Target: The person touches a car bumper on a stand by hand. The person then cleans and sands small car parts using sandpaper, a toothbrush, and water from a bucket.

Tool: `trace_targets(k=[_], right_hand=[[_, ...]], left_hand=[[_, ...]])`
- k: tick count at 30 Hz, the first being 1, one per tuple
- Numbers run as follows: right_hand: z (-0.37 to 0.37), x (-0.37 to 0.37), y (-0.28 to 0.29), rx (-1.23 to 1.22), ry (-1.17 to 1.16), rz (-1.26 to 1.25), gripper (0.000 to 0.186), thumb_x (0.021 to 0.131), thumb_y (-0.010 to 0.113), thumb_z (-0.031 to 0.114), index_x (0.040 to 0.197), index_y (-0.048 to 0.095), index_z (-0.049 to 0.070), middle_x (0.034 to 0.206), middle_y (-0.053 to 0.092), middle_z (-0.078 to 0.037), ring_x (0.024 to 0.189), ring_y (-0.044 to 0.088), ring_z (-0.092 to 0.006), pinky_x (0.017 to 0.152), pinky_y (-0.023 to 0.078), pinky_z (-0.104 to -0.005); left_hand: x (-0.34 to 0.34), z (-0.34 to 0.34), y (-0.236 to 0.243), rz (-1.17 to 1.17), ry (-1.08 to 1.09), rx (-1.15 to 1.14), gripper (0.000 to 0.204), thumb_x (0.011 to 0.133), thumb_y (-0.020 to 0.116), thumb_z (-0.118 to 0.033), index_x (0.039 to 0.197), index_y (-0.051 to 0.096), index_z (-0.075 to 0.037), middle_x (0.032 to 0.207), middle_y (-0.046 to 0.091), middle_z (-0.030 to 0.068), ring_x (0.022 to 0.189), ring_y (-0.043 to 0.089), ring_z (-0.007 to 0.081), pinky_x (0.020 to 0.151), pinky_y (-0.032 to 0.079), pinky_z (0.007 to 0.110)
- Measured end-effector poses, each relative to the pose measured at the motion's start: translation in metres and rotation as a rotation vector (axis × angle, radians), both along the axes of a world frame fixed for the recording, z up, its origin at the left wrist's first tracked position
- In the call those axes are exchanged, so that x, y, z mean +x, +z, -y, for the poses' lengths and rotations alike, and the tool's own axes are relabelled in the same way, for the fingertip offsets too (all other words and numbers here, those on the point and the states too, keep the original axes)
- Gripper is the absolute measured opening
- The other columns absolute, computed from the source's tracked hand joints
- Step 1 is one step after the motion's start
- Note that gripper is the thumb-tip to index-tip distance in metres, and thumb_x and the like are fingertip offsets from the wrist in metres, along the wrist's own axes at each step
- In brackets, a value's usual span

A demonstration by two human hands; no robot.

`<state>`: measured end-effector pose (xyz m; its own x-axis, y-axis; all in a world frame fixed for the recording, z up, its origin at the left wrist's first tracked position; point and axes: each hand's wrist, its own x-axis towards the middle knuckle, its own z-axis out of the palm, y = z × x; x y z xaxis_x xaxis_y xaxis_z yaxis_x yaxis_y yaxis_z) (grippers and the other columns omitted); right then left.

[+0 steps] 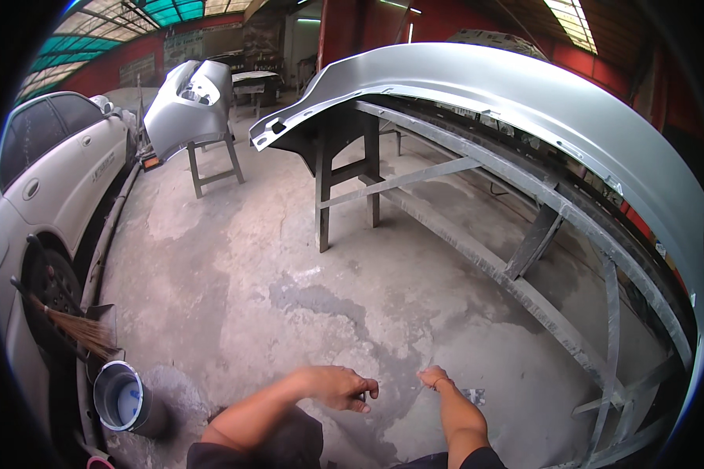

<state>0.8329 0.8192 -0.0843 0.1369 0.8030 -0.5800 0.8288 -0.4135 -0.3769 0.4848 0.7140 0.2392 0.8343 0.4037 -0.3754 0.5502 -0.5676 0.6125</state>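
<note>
My left hand [349, 388] is over the concrete floor [235, 305] at the lower middle, its fingers loosely bent and apart, with nothing clear in it. Just to its right my right hand [433, 377] has its fingers closed; whether they hold anything is too small to make out. Ahead, a long silver curved panel, like a bumper [446, 70], lies across a grey metal stand [477, 266], its near end curving down the right side. Neither hand touches the panel or stand.
A white car [62, 164] stands at left, with a straw broom [82, 332] and grey bucket [129, 395] beside it. Another silver body panel [176, 117] rests on a trestle [215, 164] at back left. A small flat piece [474, 396] lies near my right forearm.
</note>
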Motion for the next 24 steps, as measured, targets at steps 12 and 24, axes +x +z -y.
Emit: trace_targets(k=[12,24], right_hand=[[-0.004,0.001,-0.01,0.117,-0.027,0.006,0.037,0.08,0.066,0.044,0.09,0.073,0.009,0.069,0.067,-0.006,0.06,0.062,-0.0171,0.061,0.05,-0.0323],[-0.009,-0.009,-0.01,0.072,0.159,0.089,0.051,0.084,0.051,0.054,0.089,0.071,0.008,0.08,0.069,-0.011,0.076,0.067,-0.0267,0.074,0.053,-0.0374]], left_hand=[[0.0,-0.001,-0.006,0.141,-0.03,0.024,0.031,0.096,0.053,-0.015,0.126,0.049,-0.008,0.111,0.062,0.0172,0.103,0.06,0.0337,0.086,0.048,0.044],[0.001,0.006,0.024,0.568,0.537,-0.061,0.025,0.089,0.069,-0.02,0.11,0.063,-0.008,0.079,0.069,0.0038,0.064,0.063,0.0108,0.06,0.05,0.026]])
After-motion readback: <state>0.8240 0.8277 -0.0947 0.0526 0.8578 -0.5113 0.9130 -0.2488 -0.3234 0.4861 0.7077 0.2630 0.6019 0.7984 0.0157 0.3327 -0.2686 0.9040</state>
